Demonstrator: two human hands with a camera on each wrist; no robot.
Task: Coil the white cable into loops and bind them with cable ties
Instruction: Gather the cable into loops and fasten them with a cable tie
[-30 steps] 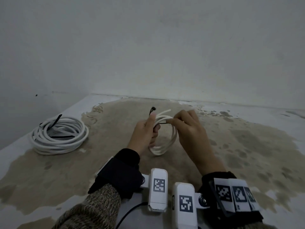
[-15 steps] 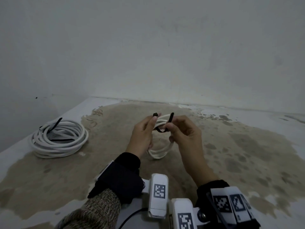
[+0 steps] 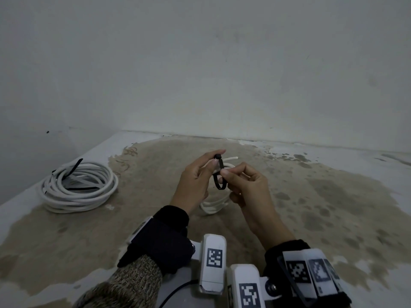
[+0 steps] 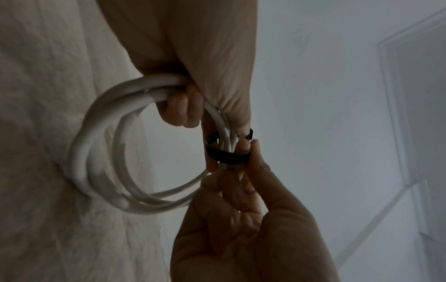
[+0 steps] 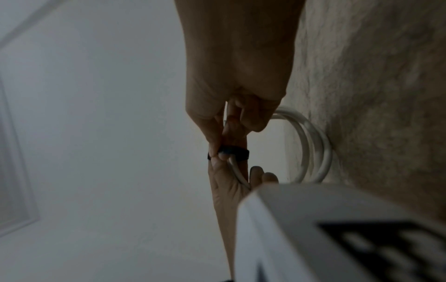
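While looped round coil (image 3: 214, 204) at centre, tie (image 3: 219, 174) not yet cinched: binding step. Left hand (image 3: 193, 185) grips coil, thumb on tie head; right hand (image 3: 246, 190) pinches tie tail. Next: thread, pull tight. Bound coil (image 3: 77, 187) on desk (image 3: 333, 196) at 9 o'clock.

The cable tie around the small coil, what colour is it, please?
Black; the cable tie shows best in the head view.
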